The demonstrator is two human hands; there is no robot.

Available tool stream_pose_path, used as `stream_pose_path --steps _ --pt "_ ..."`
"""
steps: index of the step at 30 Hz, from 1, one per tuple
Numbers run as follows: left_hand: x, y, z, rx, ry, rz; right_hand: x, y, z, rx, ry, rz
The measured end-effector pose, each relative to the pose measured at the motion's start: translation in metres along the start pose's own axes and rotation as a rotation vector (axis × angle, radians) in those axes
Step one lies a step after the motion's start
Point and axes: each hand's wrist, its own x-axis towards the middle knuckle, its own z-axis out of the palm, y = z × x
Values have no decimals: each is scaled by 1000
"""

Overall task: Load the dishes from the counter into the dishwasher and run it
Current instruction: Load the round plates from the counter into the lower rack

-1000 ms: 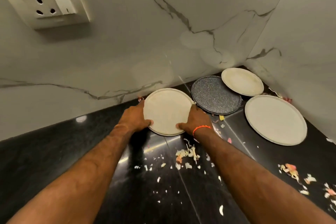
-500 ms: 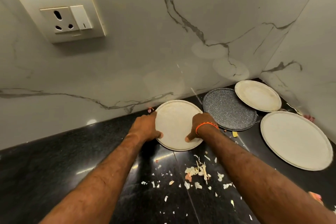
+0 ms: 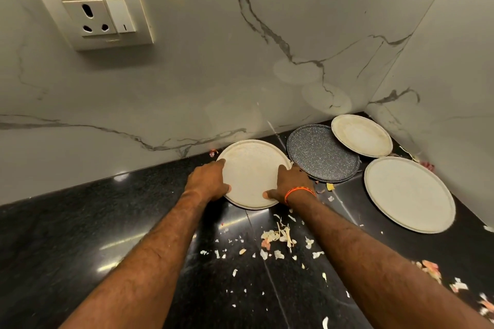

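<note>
A white round plate [image 3: 254,171] lies on the black counter [image 3: 80,222] near the marble wall. My left hand [image 3: 207,181] grips its left rim, thumb on top. My right hand [image 3: 290,184], with an orange band at the wrist, grips the right rim, thumb on the plate's face. Beside it to the right lie a dark speckled plate [image 3: 322,153], a small white plate [image 3: 361,135] in the corner and a large white plate [image 3: 409,192]. The dishwasher is out of view.
Food scraps and peelings [image 3: 279,239] are scattered on the counter in front of the plates and at the right edge [image 3: 430,270]. Marble walls meet in a corner at the right. A socket with a switch [image 3: 100,16] sits on the wall at upper left.
Both hands have kept their hold on the white plate's rims. The camera has tilted up and pulled back, so plates and hands sit lower in view.
</note>
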Motion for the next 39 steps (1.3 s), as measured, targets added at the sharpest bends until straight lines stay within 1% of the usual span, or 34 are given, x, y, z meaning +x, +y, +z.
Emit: stream_pose_path --steps 3,7,10,12,15,18,21,24,27,30,35,39 --pt "-9 -2 6 -97 4 -18 -8 7 8 40 13 1" --pt "-27 -6 19 -261 56 -19 -22 21 18 143 14 -17" --pt "-42 -9 33 -463 130 -2 -31 31 20 197 19 -35" --pt "-49 -9 36 -625 155 -24 -40 36 21 252 32 -36" --pt "-59 1 33 -870 176 -118 -57 42 27 453 90 7" --pt "-69 16 29 -976 268 -159 -83 44 38 685 208 104" --pt "-84 31 27 -959 369 -146 -110 51 42 786 338 182" --pt "-105 43 32 -913 425 -34 -137 66 39 855 431 216" --pt "-128 54 36 -839 396 66 -165 84 37 865 509 210" --pt "-158 68 42 -755 422 127 -195 103 40 845 568 212" --pt "-210 92 57 -721 424 215 -252 137 58 856 649 218" --pt "-251 113 69 -647 398 351 -300 164 78 838 694 249"
